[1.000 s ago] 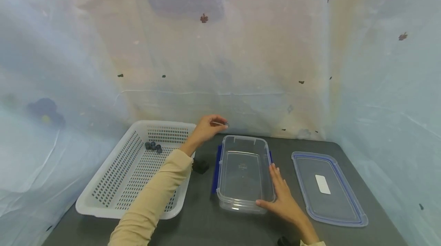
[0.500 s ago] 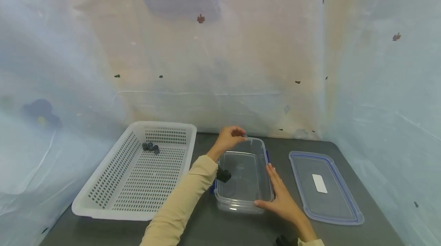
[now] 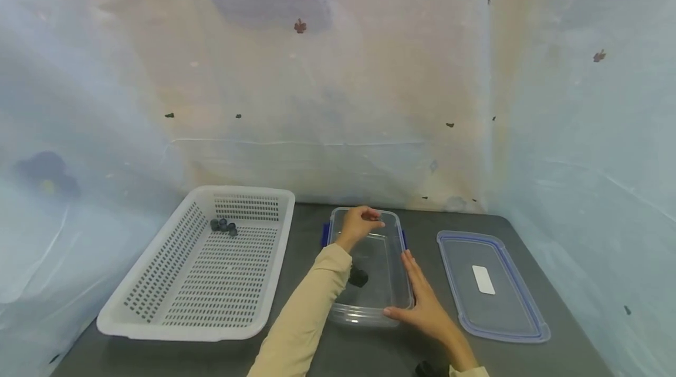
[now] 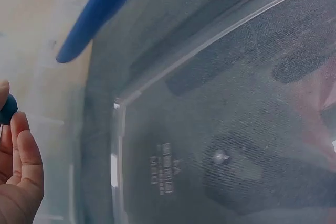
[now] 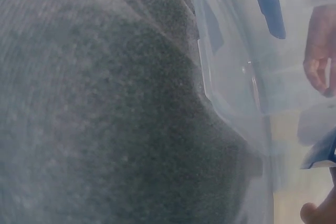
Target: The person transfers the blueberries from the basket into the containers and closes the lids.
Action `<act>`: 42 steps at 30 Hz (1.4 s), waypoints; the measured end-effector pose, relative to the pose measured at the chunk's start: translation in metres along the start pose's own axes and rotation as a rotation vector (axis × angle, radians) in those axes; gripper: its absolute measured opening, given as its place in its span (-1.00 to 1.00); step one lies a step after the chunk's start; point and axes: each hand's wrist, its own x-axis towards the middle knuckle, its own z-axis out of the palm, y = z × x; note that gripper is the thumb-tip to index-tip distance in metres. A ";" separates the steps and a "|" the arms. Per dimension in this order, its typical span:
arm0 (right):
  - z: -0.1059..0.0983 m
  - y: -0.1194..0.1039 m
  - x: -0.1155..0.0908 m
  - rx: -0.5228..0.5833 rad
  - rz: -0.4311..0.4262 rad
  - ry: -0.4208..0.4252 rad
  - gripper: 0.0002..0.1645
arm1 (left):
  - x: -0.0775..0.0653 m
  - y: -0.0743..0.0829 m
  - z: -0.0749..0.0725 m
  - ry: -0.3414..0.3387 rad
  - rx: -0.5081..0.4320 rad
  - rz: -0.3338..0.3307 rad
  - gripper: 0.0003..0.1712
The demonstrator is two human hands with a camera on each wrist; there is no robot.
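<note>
My left hand is above the far part of a clear plastic container. Between its thumb and fingertips it pinches a small, round, dark blueberry, best seen at the edge of the left wrist view. My right hand rests against the container's near right corner, fingers straight along the right side and thumb at the front. Blue clips hang out from the container's sides. Several more blueberries lie together at the far left inside a white perforated basket. My left forearm covers part of the container.
The container's clear lid, with a blue seal and a white label, lies flat to the right. The basket stands left of the container on a dark grey table. A patterned plastic sheet hangs behind the table and at both sides.
My left hand has moved right and down, from beyond the gap beside the basket to over the container, carrying the blueberry. My right hand has stayed at the container's corner.
</note>
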 end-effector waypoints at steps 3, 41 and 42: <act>0.001 0.001 0.001 0.004 -0.005 0.004 0.40 | 0.001 -0.005 0.003 0.020 -0.001 -0.021 -0.75; 0.006 0.004 0.000 0.088 0.007 0.031 0.41 | -0.020 -0.040 0.025 0.062 0.157 -0.183 -0.75; 0.006 0.005 0.000 0.086 0.005 0.033 0.41 | -0.020 -0.039 0.025 0.064 0.164 -0.191 -0.74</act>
